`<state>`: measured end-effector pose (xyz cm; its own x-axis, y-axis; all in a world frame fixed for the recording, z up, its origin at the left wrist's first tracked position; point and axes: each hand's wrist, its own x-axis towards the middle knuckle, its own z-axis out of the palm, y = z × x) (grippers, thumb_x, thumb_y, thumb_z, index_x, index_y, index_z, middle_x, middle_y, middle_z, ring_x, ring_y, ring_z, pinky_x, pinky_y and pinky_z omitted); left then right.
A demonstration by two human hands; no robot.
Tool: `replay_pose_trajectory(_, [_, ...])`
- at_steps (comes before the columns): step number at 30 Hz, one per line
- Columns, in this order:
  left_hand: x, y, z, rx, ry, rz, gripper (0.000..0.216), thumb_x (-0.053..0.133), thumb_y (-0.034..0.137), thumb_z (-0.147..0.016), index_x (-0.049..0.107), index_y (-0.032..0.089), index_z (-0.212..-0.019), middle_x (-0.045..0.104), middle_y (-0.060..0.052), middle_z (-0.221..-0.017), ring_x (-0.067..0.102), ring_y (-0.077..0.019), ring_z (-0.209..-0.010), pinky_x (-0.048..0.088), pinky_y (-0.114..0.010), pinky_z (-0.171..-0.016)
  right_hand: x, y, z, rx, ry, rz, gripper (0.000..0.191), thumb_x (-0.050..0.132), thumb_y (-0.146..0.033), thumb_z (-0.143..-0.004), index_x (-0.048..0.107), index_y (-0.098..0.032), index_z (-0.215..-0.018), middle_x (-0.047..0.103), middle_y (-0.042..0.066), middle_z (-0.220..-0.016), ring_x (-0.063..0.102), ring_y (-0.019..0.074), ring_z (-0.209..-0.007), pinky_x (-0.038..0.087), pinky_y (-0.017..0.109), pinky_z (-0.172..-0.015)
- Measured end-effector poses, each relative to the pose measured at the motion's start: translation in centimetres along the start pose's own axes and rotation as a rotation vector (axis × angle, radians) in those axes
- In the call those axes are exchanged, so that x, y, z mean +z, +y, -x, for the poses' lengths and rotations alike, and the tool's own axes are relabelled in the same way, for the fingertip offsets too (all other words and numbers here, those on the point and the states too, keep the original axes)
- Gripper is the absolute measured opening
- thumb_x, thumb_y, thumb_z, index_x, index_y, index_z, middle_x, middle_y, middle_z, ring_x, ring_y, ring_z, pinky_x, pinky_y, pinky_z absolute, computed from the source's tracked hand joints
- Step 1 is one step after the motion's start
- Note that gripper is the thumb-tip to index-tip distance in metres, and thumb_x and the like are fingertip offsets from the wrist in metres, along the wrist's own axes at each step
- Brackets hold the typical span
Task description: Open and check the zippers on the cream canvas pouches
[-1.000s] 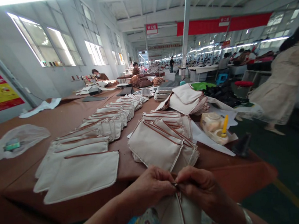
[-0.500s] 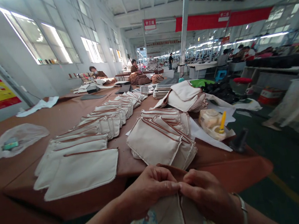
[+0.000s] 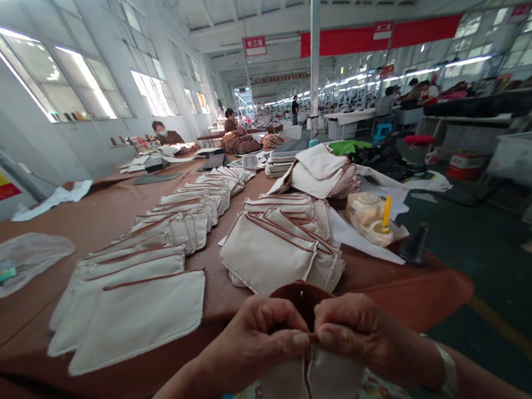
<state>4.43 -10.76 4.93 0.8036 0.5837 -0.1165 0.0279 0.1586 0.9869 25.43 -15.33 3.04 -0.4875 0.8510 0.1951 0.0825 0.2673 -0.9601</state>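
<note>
Fingers of both hands, left (image 3: 261, 342) and right (image 3: 357, 338), pinch 1 canvas pouch (image 3: 312, 388).

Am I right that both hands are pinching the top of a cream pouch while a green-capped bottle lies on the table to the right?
Not quite: the head view shows the bottle has a yellow cap. Both the left hand and right hand do pinch the cream pouch, with the bottle lying on the table to the right.

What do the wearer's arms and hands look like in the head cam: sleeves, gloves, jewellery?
Both hands are bare, no gloves: left hand, right hand. Both forearms are bare as far as the frame shows, with no sleeve visible. The right wrist carries a silvery metal bangle. No rings or markings can be made out on the fingers. The left wrist looks plain.
</note>
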Motion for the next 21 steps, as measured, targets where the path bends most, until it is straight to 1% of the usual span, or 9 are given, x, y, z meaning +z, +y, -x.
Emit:
replay_pose_trajectory(2, [0.2, -0.1, 0.1, 0.009, -0.013, 0.064, 0.031, 0.072, 0.04, -0.078, 0.061, 0.011, -0.074, 0.052, -0.001, -0.065, 0.038, -0.0092, -0.057, 0.026, -0.022, -0.053, 0.3, 0.2, 0.1, -0.039, 0.0, -0.075, 0.035, 0.052, -0.043, -0.094, 0.052, -0.017, -0.07, 0.041, -0.003, -0.065, 0.034, 0.0107, -0.059, 0.027, 0.024, -0.052])
replay_pose_trajectory(4, [0.4, -0.1, 0.1, 0.025, 0.008, 0.059, 0.032, 0.07, 0.041, -0.079, 0.06, 0.011, -0.074, 0.051, 0.0, -0.064, 0.037, -0.0091, -0.056, 0.025, -0.023, -0.053, 0.3, 0.7, 0.1, -0.083, 0.043, -0.061, 0.036, 0.053, -0.043, -0.093, 0.051, -0.017, -0.069, 0.041, -0.003, -0.065, 0.036, 0.0111, -0.06, 0.029, 0.024, -0.054])
replay_pose_trajectory(7, [0.5, 0.3, -0.3, 0.052, 0.06, -0.191, 0.03, 0.063, 0.04, -0.085, 0.06, 0.011, -0.076, 0.047, 0.001, -0.066, 0.035, -0.0096, -0.059, 0.026, -0.023, -0.053, -0.1, 1.3, -0.2, -0.076, 0.069, 0.042, 0.037, 0.049, -0.044, -0.095, 0.052, -0.017, -0.07, 0.043, -0.002, -0.067, 0.039, 0.012, -0.062, 0.031, 0.024, -0.057])
replay_pose_trajectory(11, [0.6, 0.7, -0.8, 0.095, 0.127, -0.591, 0.024, 0.057, 0.032, -0.089, 0.058, 0.012, -0.075, 0.046, 0.003, -0.067, 0.037, -0.0103, -0.063, 0.03, -0.022, -0.056, -0.8, 1.1, -1.1, -0.035, -0.001, 0.129, 0.041, 0.035, -0.046, -0.1, 0.055, -0.017, -0.079, 0.048, 0.0, -0.075, 0.044, 0.014, -0.069, 0.035, 0.026, -0.065])
replay_pose_trajectory(14, [0.2, 0.9, -0.8, 0.128, 0.202, -0.726, 0.021, 0.064, 0.031, -0.085, 0.058, 0.014, -0.075, 0.052, 0.004, -0.067, 0.041, -0.0102, -0.064, 0.032, -0.021, -0.058, -0.8, 1.1, -1.6, 0.008, -0.01, 0.115, 0.043, 0.042, -0.05, -0.097, 0.048, -0.017, -0.07, 0.04, -0.003, -0.067, 0.035, 0.0113, -0.062, 0.03, 0.024, -0.055])
replay_pose_trajectory(15, [0.0, 1.0, -0.6, 0.112, 0.208, -0.726, 0.021, 0.069, 0.032, -0.082, 0.059, 0.014, -0.077, 0.054, 0.004, -0.069, 0.042, -0.0104, -0.065, 0.032, -0.02, -0.058, -0.8, 1.3, -1.7, 0.021, 0.0, 0.091, 0.044, 0.046, -0.051, -0.095, 0.046, -0.017, -0.067, 0.037, -0.004, -0.065, 0.032, 0.0105, -0.06, 0.027, 0.023, -0.053])
replay_pose_trajectory(17, [-0.5, 1.5, -0.3, 0.037, 0.198, -0.669, 0.032, 0.081, 0.035, -0.07, 0.059, 0.015, -0.083, 0.055, 0.005, -0.073, 0.043, -0.0107, -0.066, 0.033, -0.019, -0.057, -0.8, 1.8, -1.8, 0.032, 0.033, 0.022, 0.044, 0.051, -0.051, -0.093, 0.045, -0.017, -0.065, 0.035, -0.004, -0.063, 0.029, 0.0097, -0.058, 0.024, 0.023, -0.051])
replay_pose_trajectory(19, [-1.1, 2.1, 0.1, -0.049, 0.139, -0.571, 0.044, 0.085, 0.041, -0.063, 0.059, 0.015, -0.086, 0.051, 0.006, -0.073, 0.04, -0.0104, -0.065, 0.03, -0.018, -0.054, -0.9, 2.2, -1.8, 0.036, 0.051, -0.042, 0.042, 0.053, -0.049, -0.092, 0.048, -0.016, -0.067, 0.036, -0.004, -0.064, 0.029, 0.0095, -0.058, 0.023, 0.023, -0.051])
replay_pose_trajectory(21, [-1.3, 2.4, 0.3, -0.086, 0.044, -0.466, 0.043, 0.076, 0.051, -0.071, 0.058, 0.014, -0.083, 0.044, 0.006, -0.069, 0.034, -0.0094, -0.062, 0.025, -0.019, -0.051, -1.0, 2.5, -1.7, 0.037, 0.041, -0.079, 0.04, 0.055, -0.047, -0.092, 0.051, -0.015, -0.07, 0.038, -0.003, -0.065, 0.03, 0.0095, -0.059, 0.023, 0.023, -0.051])
